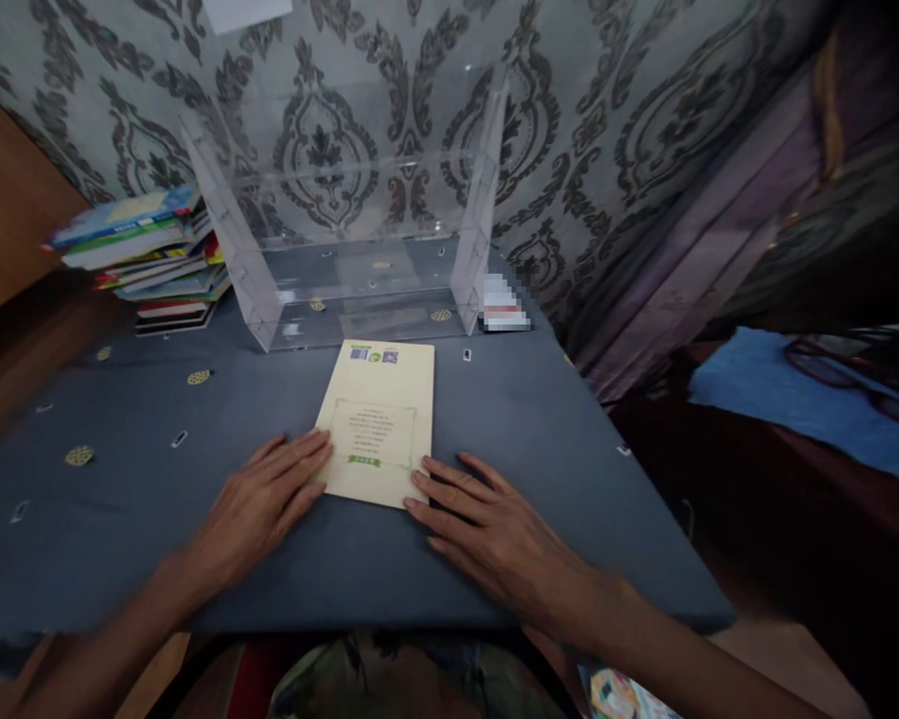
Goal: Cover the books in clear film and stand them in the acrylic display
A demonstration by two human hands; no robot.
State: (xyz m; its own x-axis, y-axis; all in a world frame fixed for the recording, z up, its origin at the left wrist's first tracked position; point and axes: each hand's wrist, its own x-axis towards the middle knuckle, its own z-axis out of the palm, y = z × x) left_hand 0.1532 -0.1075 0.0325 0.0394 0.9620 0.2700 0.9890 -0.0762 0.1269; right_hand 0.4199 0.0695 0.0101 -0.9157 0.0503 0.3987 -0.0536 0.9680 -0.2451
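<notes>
A cream-coloured book (382,384) lies closed and flat on the dark blue tablecloth, its printed cover up with a barcode and a square code at the far end. The text block on it appears upside down from here. My left hand (270,494) rests flat with fingers stretched out, fingertips touching the book's left edge. On the opposite side, my right hand (486,524) is also spread, its fingertips on the book's lower right edge. Neither hand has the book gripped.
Behind the book stands a clear acrylic rack (270,310) against the patterned wall. A stack of books (157,260) is to its left. A blurred-out item (501,305) sits at its right. The tablecloth (569,469) drops off at the right edge, near a blue cloth (756,384).
</notes>
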